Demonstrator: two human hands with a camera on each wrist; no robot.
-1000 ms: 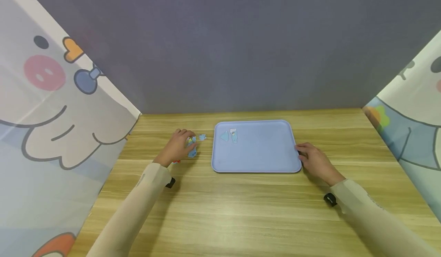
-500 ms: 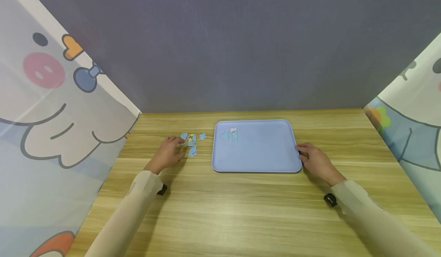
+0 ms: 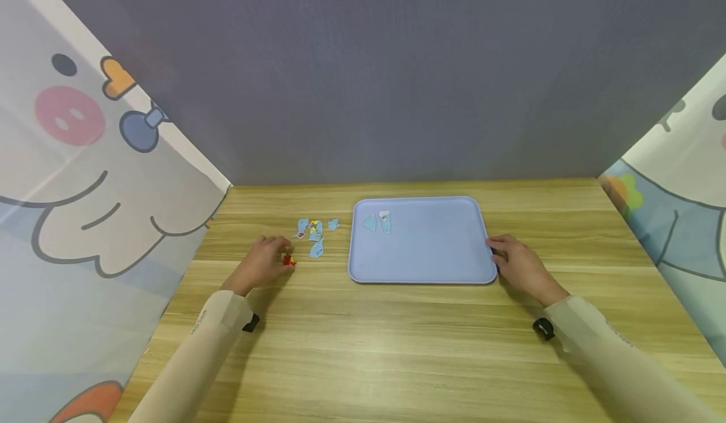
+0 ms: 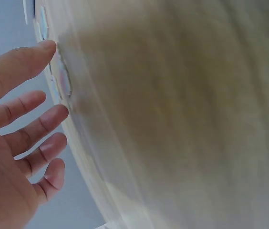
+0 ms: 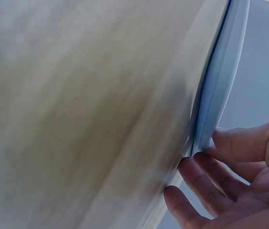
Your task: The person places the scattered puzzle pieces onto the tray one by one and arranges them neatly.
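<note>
My left hand hovers low over the table at the left, fingers apart and loosely bent. In the left wrist view nothing lies between the thumb and fingertips. Right by its fingertips is a small red-and-yellow puzzle piece. Just beyond lie several light-blue puzzle pieces with printed patterns. On the right, my right hand holds the right edge of a pale blue tray, thumb at the rim and fingertips low against its side. Two light-blue pieces lie in the tray's upper left.
The wooden table runs back to a grey wall panel. Cartoon-printed sheets stand at the left and right sides. A small single piece lies just left of the tray.
My left hand has drawn back left and toward me from the blue pieces, uncovering them and the red piece. My right hand and the tray have stayed in place.
</note>
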